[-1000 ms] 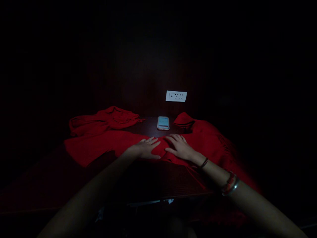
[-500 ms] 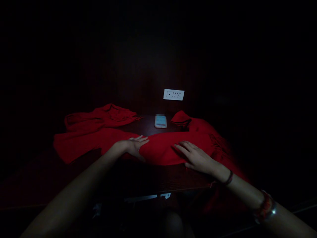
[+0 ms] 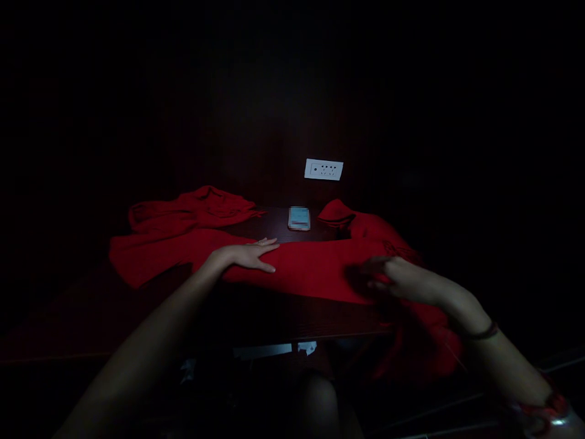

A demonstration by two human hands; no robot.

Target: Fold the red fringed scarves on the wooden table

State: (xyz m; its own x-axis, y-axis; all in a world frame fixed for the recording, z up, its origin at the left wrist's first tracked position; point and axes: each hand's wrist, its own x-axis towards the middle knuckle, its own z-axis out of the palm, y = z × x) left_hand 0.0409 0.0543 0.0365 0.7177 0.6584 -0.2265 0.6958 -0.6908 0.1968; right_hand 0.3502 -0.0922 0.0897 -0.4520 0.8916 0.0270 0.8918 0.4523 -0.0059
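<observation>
A long red cloth [image 3: 315, 268] with a sleeve-like piece at its left end lies across the dark table, smoothed into a wide band. My left hand [image 3: 249, 256] rests flat on its middle, fingers stretched and thumb apart, a ring on one finger. Over the right part of the cloth is my right hand [image 3: 397, 279], slightly blurred, with fingers loosely bent and apart from the thumb. Its shadow falls on the cloth to the left, and nothing shows in its grasp. Fringe-like strands lie just beyond that hand.
Bunched red cloth [image 3: 201, 207] lies at the back left, and a red fold [image 3: 338, 213] at the back right. Between them sits a phone [image 3: 299, 218] with a lit screen. A white socket plate [image 3: 323, 169] is on the dark wall. Red fabric hangs past the table's front edge.
My right hand has moved right along the red cloth and lifted off it. My left hand stays on the cloth, its thumb now spread on top. The view has shifted slightly.
</observation>
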